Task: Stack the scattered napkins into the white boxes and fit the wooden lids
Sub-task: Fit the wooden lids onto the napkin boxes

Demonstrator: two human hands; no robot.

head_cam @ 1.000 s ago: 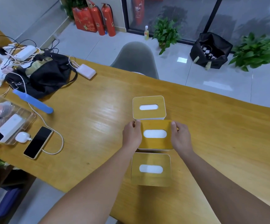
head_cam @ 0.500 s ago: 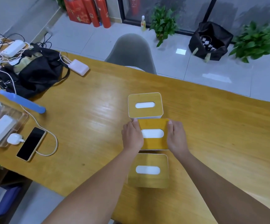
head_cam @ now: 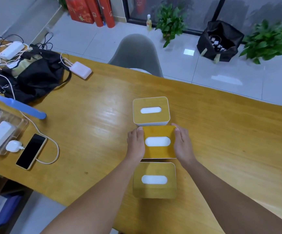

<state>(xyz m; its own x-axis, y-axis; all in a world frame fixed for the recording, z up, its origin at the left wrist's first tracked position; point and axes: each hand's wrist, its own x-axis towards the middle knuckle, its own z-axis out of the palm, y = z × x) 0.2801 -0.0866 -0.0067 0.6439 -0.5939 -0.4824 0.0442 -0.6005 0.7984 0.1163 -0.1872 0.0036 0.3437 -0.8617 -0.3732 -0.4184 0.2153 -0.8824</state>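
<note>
Three white tissue boxes in a column, centre of frame, on the wooden table (head_cam: 221, 132). Far box (head_cam: 151, 110): wooden lid seated, napkin white in the slot. Near box (head_cam: 154, 180): likewise lidded. Middle box lid (head_cam: 158, 142): left hand (head_cam: 136, 144) and right hand (head_cam: 182, 145) grip its short edges, fingers curled over. Against a second ago the lid sits more squarely and the grip is unchanged; judged the last fitting, nearly complete. No loose napkins visible.

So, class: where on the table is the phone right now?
In the head view the phone lies flat on the left side of the table, near its front edge, beside a white charger and a clear tray.
</note>
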